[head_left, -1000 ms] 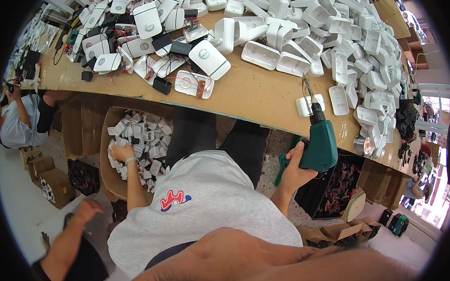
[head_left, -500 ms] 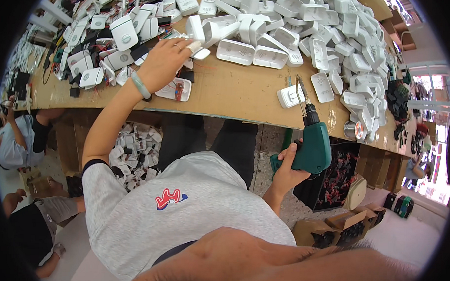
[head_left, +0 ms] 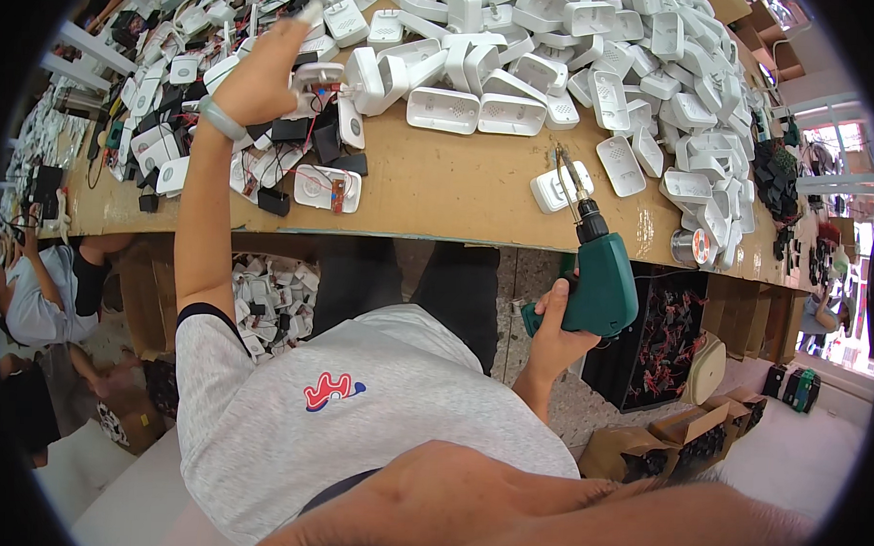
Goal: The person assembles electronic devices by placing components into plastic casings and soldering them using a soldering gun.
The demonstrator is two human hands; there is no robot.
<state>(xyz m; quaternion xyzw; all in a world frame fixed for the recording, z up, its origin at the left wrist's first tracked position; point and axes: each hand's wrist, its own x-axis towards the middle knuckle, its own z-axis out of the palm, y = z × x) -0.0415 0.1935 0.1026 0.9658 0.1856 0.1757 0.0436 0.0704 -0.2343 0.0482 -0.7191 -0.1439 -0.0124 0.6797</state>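
- Landmark: the green electric screwdriver [head_left: 600, 279], held off the near edge of the cardboard-topped desk [head_left: 440, 191].
- Far left of the screwdriver, below the desk edge: another person's sleeve [head_left: 37, 293], seated; not the wearer's.
- Left of the screwdriver, under the desk: an open cardboard box [head_left: 152, 297] holding loose white plastic housings [head_left: 268, 296], heaped.
- Up and left of the screwdriver: left hand [head_left: 261, 70] stretched out over the desk, palm down, fingers [head_left: 306, 18] extended toward the far pile. It rests on or just over a white housing [head_left: 319, 74]; whether the fingers close on it cannot be told, they read as spread. A pale wristband [head_left: 219, 119] sits at the wrist.
- Near that hand, toward the screwdriver: an opened white shell with red wires [head_left: 324, 187] lying flat near the desk's front, black parts beside it.
- Just beyond the screwdriver's tip: a small white square housing [head_left: 560, 186] near the desk edge. The bit [head_left: 568, 172] points up and slightly left, overlapping this piece in view; contact uncertain.
- Right hand [head_left: 555, 325]: fingers wrapped tight round the screwdriver's grip, tool's long axis running away from the body toward the desk. This hand is the nearer one to the square housing.
- Right of the screwdriver, on the desk: a roll of tape [head_left: 690, 248], then a deep heap of white casings [head_left: 674, 98].
- Below right: a dark bin of red-wired parts [head_left: 661, 339].
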